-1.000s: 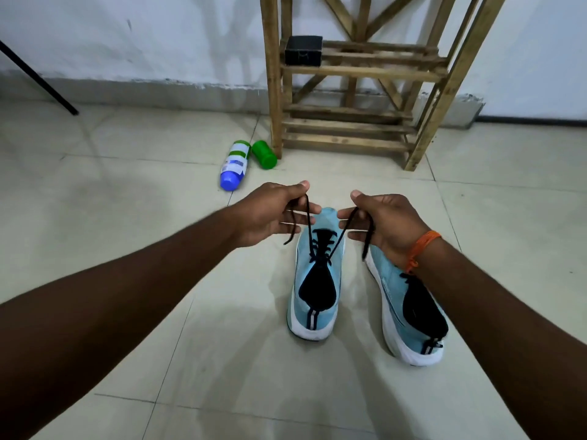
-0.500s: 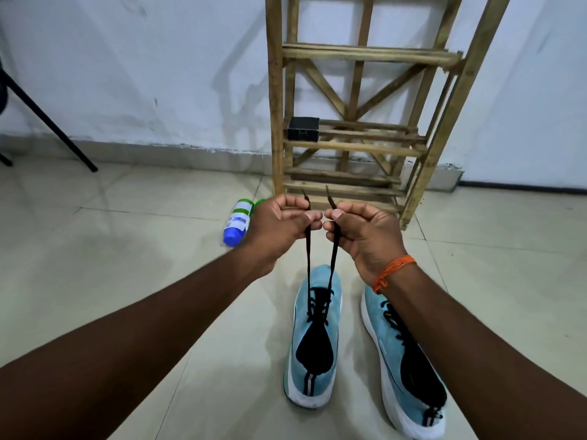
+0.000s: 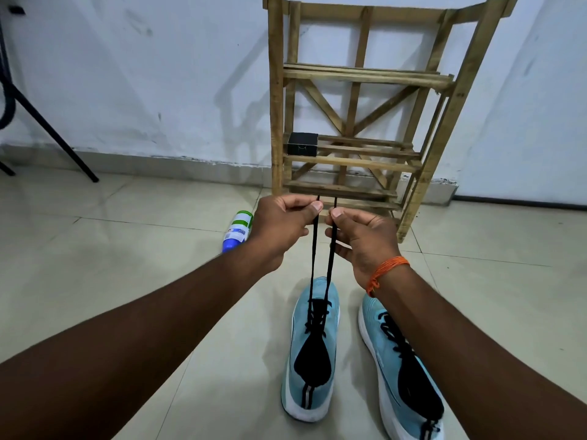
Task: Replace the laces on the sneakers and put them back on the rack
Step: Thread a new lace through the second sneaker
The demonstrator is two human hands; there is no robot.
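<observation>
Two light blue sneakers with white soles stand on the tiled floor, heels toward me. The left sneaker (image 3: 313, 354) has a black lace (image 3: 330, 262) threaded through its lower eyelets, and both lace ends run straight up, taut. My left hand (image 3: 282, 223) pinches one lace end between thumb and fingers. My right hand (image 3: 359, 236) pinches the other end beside it; the two hands almost touch. The right sneaker (image 3: 403, 369) is laced in black and partly hidden by my right forearm. The wooden rack (image 3: 355, 160) stands against the wall beyond my hands.
A small black box (image 3: 302, 143) sits on the rack's middle shelf at the left. A blue and white bottle (image 3: 237, 230) lies on the floor left of my left hand. A black stand leg (image 3: 47, 128) slants down at the far left.
Both hands have risen and come together, pulling the two lace ends up until they are straight and taut. The view has tilted up, showing more of the rack.
</observation>
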